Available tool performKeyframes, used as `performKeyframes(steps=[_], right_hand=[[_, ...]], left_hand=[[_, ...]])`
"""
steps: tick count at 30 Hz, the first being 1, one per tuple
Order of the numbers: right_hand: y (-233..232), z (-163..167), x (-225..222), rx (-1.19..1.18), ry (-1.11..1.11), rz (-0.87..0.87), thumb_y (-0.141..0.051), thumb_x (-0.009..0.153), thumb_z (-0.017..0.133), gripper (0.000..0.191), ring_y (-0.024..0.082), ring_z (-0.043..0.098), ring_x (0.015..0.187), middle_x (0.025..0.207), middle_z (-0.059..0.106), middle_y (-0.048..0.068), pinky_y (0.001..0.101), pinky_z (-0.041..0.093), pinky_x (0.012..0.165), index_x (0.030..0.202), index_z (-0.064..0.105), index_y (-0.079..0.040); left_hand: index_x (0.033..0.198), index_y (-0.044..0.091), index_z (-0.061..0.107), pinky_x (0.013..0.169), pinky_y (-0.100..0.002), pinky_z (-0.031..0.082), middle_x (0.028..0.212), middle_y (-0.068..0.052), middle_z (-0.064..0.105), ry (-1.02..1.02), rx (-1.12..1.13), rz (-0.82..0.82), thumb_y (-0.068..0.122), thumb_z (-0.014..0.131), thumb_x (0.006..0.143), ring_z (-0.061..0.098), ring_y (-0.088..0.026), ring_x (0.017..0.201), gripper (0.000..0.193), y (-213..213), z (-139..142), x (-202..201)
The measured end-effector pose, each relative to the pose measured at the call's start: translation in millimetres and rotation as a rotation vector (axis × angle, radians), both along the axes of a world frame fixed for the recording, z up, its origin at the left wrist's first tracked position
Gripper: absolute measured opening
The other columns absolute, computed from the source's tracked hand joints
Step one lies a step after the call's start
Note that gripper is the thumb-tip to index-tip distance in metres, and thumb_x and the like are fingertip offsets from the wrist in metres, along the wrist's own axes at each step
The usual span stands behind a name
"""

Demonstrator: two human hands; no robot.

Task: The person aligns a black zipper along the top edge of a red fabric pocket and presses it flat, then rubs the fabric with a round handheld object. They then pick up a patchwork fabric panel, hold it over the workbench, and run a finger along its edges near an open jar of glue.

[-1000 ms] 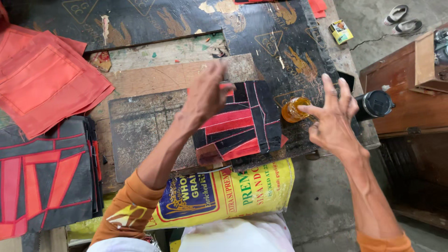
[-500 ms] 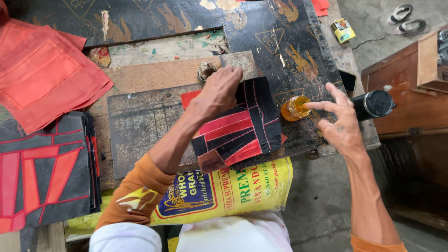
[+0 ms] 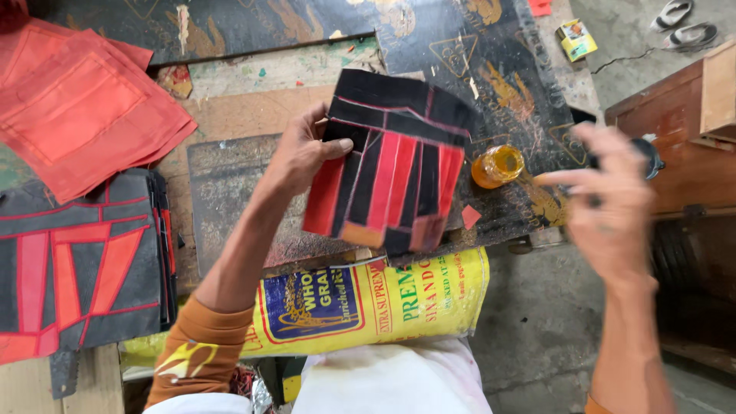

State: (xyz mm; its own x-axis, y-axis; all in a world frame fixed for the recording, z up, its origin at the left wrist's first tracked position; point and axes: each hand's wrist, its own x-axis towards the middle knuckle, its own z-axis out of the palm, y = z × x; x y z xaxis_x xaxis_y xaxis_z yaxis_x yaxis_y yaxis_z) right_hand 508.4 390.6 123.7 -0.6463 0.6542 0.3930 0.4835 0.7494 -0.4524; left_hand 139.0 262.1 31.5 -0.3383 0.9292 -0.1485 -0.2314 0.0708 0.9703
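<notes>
A head camera looks down on a cluttered workbench. Far to the left of the fingers lie loose red fabric sheets [image 3: 77, 115], and below them a stack of finished black-and-red patchwork panels [image 3: 80, 261], which suggests several pieces are already done. The left hand [image 3: 303, 153] is raised over a dark, worn work board [image 3: 230, 199], its thumb and fingers pinched on the left edge of a black-and-red patchwork piece [image 3: 391, 172], holding it up off the board and tilted. The strips on this piece appear already joined, though the view is too coarse to tell whether its edges are fully stuck down. Just right of the piece, between the two hands, stands a small open jar of amber liquid [image 3: 498, 165], probably glue. The right hand [image 3: 609, 207] hovers beside the jar, blurred, fingers spread wide and holding nothing. Below the fingers, a yellow printed sack [image 3: 368, 303] covers the person's lap. By the look of it, this piece still awaits placing on the stack.
</notes>
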Motion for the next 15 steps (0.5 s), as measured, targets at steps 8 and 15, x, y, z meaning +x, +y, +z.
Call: performKeyframes(steps=[8, 15], right_hand=[[-68.0, -28.1, 4.2, -0.641, 0.867, 0.02, 0.018, 0.087, 0.051, 0.041, 0.023, 0.064, 0.124, 0.133, 0.067, 0.019, 0.0341, 0.054, 0.105, 0.112, 0.076, -0.004], [-119.5, -124.0, -14.6, -1.411, 0.574, 0.111, 0.017, 0.075, 0.041, 0.103, 0.03, 0.076, 0.085, 0.062, 0.062, 0.007, 0.0451, 0.063, 0.084, 0.167, 0.007, -0.016]], left_hand=[[0.12, -0.004, 0.055, 0.086, -0.031, 0.062, 0.109, -0.014, 0.075, 0.336, -0.059, 0.356, -0.008, 0.071, 0.088, 0.074, -0.017, 0.098, 0.036, -12.7, -54.7, 39.6], [0.151, 0.007, 0.031, 0.088, -0.038, 0.058, 0.117, -0.02, 0.07, 0.536, 0.074, 0.479, -0.009, 0.07, 0.083, 0.07, -0.024, 0.104, 0.079, -18.3, -44.0, 52.0]])
